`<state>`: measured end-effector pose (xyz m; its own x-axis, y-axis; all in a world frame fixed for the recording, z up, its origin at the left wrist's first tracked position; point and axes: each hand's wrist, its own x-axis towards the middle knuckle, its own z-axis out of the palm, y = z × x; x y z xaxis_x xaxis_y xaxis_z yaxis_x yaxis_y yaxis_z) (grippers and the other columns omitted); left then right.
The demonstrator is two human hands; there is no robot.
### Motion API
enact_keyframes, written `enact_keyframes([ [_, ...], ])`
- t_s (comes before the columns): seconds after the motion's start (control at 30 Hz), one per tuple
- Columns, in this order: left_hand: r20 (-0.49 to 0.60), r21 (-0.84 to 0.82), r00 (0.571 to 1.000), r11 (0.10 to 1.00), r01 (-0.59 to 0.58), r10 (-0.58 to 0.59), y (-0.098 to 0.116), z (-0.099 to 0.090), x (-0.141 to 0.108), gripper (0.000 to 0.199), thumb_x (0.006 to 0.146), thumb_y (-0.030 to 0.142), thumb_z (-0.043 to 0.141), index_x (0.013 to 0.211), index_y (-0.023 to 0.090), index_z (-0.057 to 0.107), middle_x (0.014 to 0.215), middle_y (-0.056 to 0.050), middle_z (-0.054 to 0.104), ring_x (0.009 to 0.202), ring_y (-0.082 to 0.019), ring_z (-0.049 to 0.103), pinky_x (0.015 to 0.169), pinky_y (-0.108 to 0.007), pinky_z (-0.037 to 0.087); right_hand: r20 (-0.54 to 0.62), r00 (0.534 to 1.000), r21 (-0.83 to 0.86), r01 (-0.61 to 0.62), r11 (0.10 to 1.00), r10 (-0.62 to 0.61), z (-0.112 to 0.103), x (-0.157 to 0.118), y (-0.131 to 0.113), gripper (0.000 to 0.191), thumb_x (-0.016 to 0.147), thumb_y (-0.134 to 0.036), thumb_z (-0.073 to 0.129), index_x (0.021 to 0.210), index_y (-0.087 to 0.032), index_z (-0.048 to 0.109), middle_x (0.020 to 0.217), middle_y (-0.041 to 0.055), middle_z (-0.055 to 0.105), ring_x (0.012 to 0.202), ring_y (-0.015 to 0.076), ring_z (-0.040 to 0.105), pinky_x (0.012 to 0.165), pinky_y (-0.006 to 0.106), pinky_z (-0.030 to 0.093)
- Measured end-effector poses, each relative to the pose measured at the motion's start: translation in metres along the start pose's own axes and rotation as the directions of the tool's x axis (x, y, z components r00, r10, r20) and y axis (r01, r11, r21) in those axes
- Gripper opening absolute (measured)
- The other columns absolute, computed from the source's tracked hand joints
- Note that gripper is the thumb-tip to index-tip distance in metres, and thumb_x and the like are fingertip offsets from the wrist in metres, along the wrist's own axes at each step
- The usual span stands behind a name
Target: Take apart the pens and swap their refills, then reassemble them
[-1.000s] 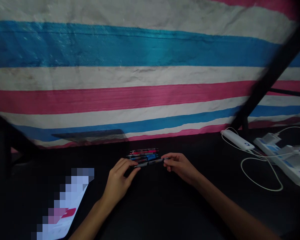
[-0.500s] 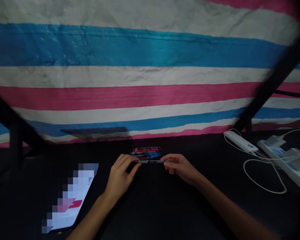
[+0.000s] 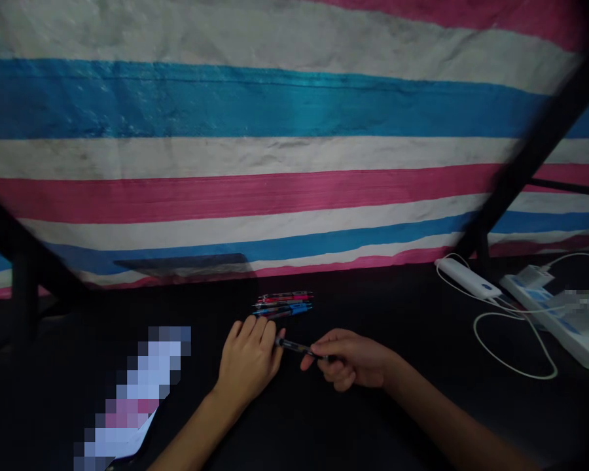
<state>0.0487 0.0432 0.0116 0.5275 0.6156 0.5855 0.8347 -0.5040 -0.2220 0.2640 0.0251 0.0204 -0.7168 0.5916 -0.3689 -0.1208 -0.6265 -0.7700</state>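
A dark pen [image 3: 297, 347] is held tilted between my two hands, above the black table. My left hand [image 3: 249, 350] has its fingers curled round the pen's left end, which they partly hide. The fingertips of my right hand [image 3: 351, 358] pinch the pen near its right end. Just beyond my left hand lies a small group of pens, with a red pen [image 3: 285, 297] at the back and a blue pen [image 3: 297, 309] nearer.
A lit phone or tablet [image 3: 135, 435] lies at the left. On the right are a white power bank [image 3: 466, 277], a power strip [image 3: 554, 320] and looped white cables. Striped sheeting [image 3: 275, 196] hangs behind, between dark slanted bars.
The held pen has come away from the other pens, nearer to me, and its right end has tipped down. My right hand has moved nearer; my left fingers have curled more.
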Motion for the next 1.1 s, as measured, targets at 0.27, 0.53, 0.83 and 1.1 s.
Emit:
enact_keyframes([
  [0.27, -0.137, 0.023, 0.99, 1.0, -0.013, 0.016, -0.005, 0.012, -0.006, 0.035, 0.086, 0.025, 0.053, 0.051, 0.019, 0.053, 0.046, -0.001, 0.055, 0.05, -0.016, 0.051, 0.057, -0.033, 0.031, -0.1, 0.991, -0.037, 0.089, 0.995, -0.093, 0.005, 0.008, 0.01, 0.026, 0.081, -0.032, 0.064, 0.079, -0.006, 0.066, 0.047, -0.0092, 0.029, 0.04, 0.001, 0.017, 0.04, 0.018, 0.011],
  [0.53, -0.156, -0.042, 0.987, 0.999, 0.028, -0.034, -0.007, 0.016, -0.006, 0.04, 0.086, 0.025, 0.051, 0.047, 0.019, 0.053, 0.041, -0.002, 0.054, 0.045, -0.016, 0.05, 0.052, -0.031, 0.03, -0.255, 0.926, -0.263, 0.212, 0.941, -0.28, 0.015, 0.013, 0.019, 0.032, 0.076, -0.041, 0.067, 0.075, -0.009, 0.067, 0.047, -0.0071, 0.036, 0.039, 0.0018, 0.022, 0.04, 0.021, 0.012],
  [0.83, -0.141, 0.078, 0.99, 0.997, 0.004, 0.007, -0.007, 0.016, -0.006, 0.041, 0.086, 0.026, 0.05, 0.046, 0.02, 0.052, 0.04, 0.0, 0.054, 0.042, -0.015, 0.051, 0.05, -0.03, 0.032, -0.309, 0.883, -0.502, 0.164, 0.849, -0.353, 0.018, 0.01, 0.018, 0.034, 0.081, -0.044, 0.059, 0.078, -0.011, 0.068, 0.052, -0.0048, 0.039, 0.041, 0.0045, 0.025, 0.041, 0.022, 0.014],
  [1.1, -0.081, 0.023, 0.995, 0.998, 0.066, -0.064, -0.01, 0.017, -0.006, 0.039, 0.087, 0.027, 0.048, 0.049, 0.019, 0.054, 0.043, -0.002, 0.057, 0.045, -0.017, 0.053, 0.052, -0.03, 0.033, -0.158, 0.763, -0.839, 0.232, 0.492, -0.627, 0.028, 0.01, 0.014, 0.023, 0.084, -0.03, 0.055, 0.068, -0.016, 0.063, 0.055, -0.0043, 0.038, 0.053, 0.0092, 0.035, 0.051, 0.022, 0.025],
])
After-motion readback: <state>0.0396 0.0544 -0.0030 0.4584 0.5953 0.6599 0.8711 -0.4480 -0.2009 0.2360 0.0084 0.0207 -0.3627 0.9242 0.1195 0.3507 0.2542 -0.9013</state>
